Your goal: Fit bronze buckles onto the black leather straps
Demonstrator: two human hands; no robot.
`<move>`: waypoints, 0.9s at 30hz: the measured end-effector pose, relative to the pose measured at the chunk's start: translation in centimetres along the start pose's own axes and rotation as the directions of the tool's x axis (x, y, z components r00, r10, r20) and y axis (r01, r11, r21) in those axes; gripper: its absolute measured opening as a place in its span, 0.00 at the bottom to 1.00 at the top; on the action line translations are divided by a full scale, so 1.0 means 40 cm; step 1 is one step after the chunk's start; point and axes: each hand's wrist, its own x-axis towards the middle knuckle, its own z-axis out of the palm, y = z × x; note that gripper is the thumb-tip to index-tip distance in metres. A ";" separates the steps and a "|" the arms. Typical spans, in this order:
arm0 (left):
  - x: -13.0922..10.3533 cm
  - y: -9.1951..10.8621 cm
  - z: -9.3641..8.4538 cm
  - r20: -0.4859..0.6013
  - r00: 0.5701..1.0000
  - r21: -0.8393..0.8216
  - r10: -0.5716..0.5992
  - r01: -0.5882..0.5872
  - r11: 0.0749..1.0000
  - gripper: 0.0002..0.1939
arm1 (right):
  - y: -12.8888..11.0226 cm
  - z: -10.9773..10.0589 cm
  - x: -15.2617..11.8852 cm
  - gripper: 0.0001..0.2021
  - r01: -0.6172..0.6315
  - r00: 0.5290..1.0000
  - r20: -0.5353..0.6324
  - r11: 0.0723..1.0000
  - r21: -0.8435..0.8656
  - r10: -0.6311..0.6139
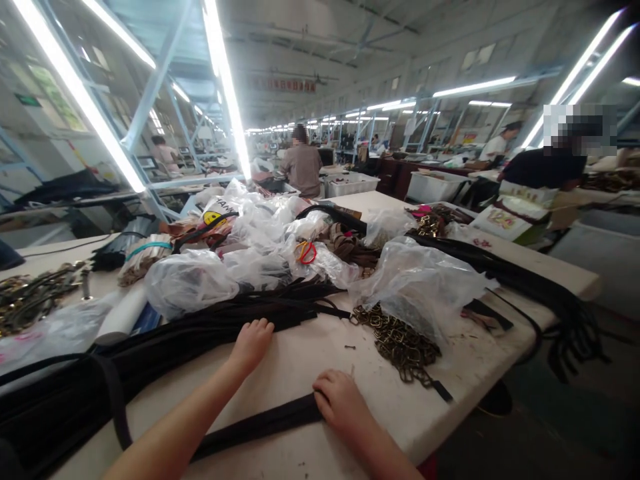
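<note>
My left hand (254,341) lies at the near edge of a thick pile of long black straps (190,327), its fingers bent and closed on the straps there. Closer to me, my right hand (343,401) is closed around the end of a flat black strap (265,420), which runs along the tabletop to the left and passes behind my left forearm. A heap of bronze-coloured metal buckles (400,343) lies to the right of both hands, partly under a clear plastic bag (420,280). One small metal piece (350,347) rests between the hands and that heap.
Filled plastic bags (195,283) crowd the middle of the white table (310,353). More black straps (530,287) hang over its right edge. Metal hardware (40,293) lies at left. Beyond are white bins (353,183) and several people, one person (543,163) at right.
</note>
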 end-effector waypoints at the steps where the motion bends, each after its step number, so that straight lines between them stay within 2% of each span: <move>1: -0.002 -0.004 0.005 0.002 1.000 0.011 0.001 -0.001 1.000 0.12 | 0.005 0.000 -0.002 0.09 -0.004 1.000 -0.006 1.000 0.021 0.004; 5: -0.009 -0.020 0.015 0.021 1.000 0.037 -0.015 0.014 0.999 0.14 | 0.015 -0.010 0.001 0.08 -0.049 0.999 -0.017 0.996 0.072 0.051; 10: 0.001 -0.021 0.022 -0.021 0.999 0.075 0.034 -0.033 0.997 0.14 | 0.023 -0.027 0.011 0.09 -0.096 0.995 -0.007 0.983 0.154 0.098; 14: 0.016 -0.032 0.019 0.009 0.999 0.068 0.047 -0.048 0.997 0.16 | 0.038 -0.028 0.012 0.09 -0.103 0.994 -0.022 0.973 0.204 0.110; 16: 0.022 -0.040 0.010 0.034 0.998 0.000 0.051 -0.051 0.999 0.16 | 0.049 -0.022 0.012 0.10 -0.115 0.992 -0.021 0.962 0.249 0.124; 19: 0.007 -0.036 -0.004 0.055 0.996 -0.225 0.066 -0.052 0.973 0.14 | 0.071 -0.008 0.016 0.15 -0.168 0.975 -0.065 0.901 0.400 0.210; 22: -0.054 -0.001 -0.016 0.025 0.993 -0.450 0.113 -0.090 0.889 0.13 | 0.093 -0.003 0.025 0.27 -0.214 0.922 -0.121 0.745 0.632 0.367; 23: -0.080 0.017 -0.021 0.023 0.990 -0.502 0.140 -0.109 0.858 0.13 | 0.098 -0.004 0.029 0.28 -0.218 0.907 -0.115 0.688 0.692 0.404; 25: -0.131 0.057 -0.033 0.048 0.982 -0.571 0.180 -0.122 0.812 0.13 | 0.099 -0.008 0.033 0.24 -0.221 0.901 -0.086 0.619 0.754 0.426; 27: -0.163 0.101 -0.049 0.097 0.974 -0.614 0.205 -0.103 0.783 0.13 | 0.089 -0.009 0.034 0.19 -0.221 0.910 -0.072 0.625 0.749 0.408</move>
